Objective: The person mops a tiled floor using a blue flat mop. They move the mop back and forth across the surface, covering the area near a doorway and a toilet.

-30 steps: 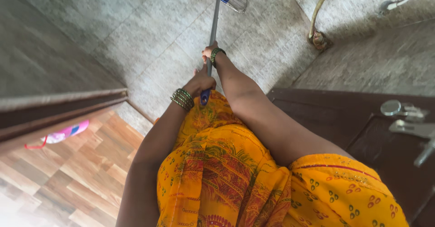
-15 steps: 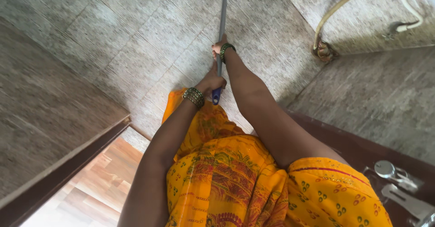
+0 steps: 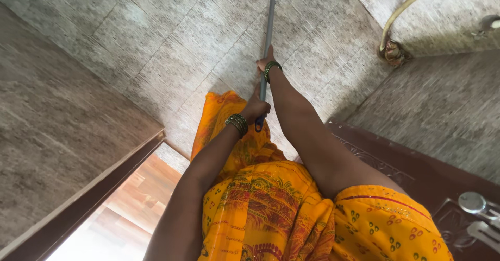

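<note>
Both hands on one long grey mop handle (image 3: 267, 37), standing in a doorway. Left hand (image 3: 256, 108) is wrapped shut around the bottom of the pole, right at the blue end cap (image 3: 258, 126); green bangles (image 3: 237, 124) sit on that wrist. Right hand (image 3: 264, 63) is closed on the pole just above the left, its fingers curled round the far side. The pole runs up and away from the grip and leaves the top edge, so the mop head is out of view.

My judgement on doing the stroke well: keep the two hands spaced as they are, lower hand steering the end, upper hand pressing, and keep the pole low and in line with the forearms so the head stays flat on the floor. The loose orange patterned cloth (image 3: 271, 209) hangs right below the grip, so keep the pole end clear of it.

Floor ahead of the grip is pale speckled tile (image 3: 172, 37) with visible joints. Right of the grip and further out, a beige hose (image 3: 403, 6) curves to a fitting (image 3: 391, 50) at the wall foot. Nearer, on the right, a dark brown door (image 3: 396, 167) with a metal latch (image 3: 476, 204). Left of the grip, a dark frame edge (image 3: 88, 198), wood-pattern flooring (image 3: 140, 198) beyond it.
</note>
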